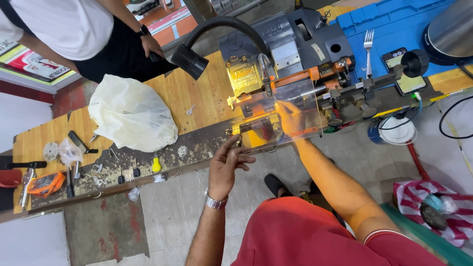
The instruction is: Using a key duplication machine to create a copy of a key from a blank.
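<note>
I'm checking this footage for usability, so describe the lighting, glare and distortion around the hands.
Head view: warm yellow lamp light colours the grey-and-orange key-cutting machine; the clear plastic guard hazes the right hand behind it; the left hand is evenly lit and sharp; wide-angle distortion bends the wooden bench.

A wooden bench (pixel 197 93) carries a key-cutting machine (pixel 295 59) and plastic bag (pixel 130 113).

At centre frame, a person's right hand (pixel 288 117) reaches behind the clear plastic shield (pixel 283 116) of an orange-and-grey key-cutting machine (pixel 290 59) on a worn wooden bench (pixel 197 93), while the left hand (pixel 226 162), wristwatch (pixel 215 202) showing, hovers open-fingered at the shield's lower left edge. A crumpled white plastic bag (pixel 130 113) lies left of centre; another person in a white shirt (pixel 69 22) stands at upper left.
</note>
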